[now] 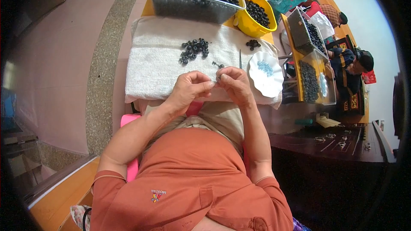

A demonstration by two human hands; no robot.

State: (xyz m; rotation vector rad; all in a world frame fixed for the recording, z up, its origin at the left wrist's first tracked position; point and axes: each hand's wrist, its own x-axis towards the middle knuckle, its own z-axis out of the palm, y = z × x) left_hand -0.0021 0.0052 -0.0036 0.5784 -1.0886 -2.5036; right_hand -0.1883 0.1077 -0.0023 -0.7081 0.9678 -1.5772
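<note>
Over the near part of a white towel (150, 51), my two hands meet fingertip to fingertip. My right hand (236, 86) pinches a small dark round part between thumb and forefinger. My left hand (190, 89) is closed in a pinch right beside it; whatever its fingertips hold is too small to make out. Just beyond the fingers lie a few tiny dark parts (220, 66). A loose pile of black ring-shaped parts (195, 50) sits farther off, and a smaller cluster (253, 44) lies to the right. A thin dark pointed tool (240, 60) rests beside a white scalloped dish (276, 83) holding small light-blue pieces (265, 67).
A clear plastic bin (192, 8) full of black parts stands at the back, with a yellow tub (252, 28) of them beside it. Rightward, another table (293, 55) bears more bins, and a co-worker (353, 66) leans there. A dark panel (334, 141) fills the near right.
</note>
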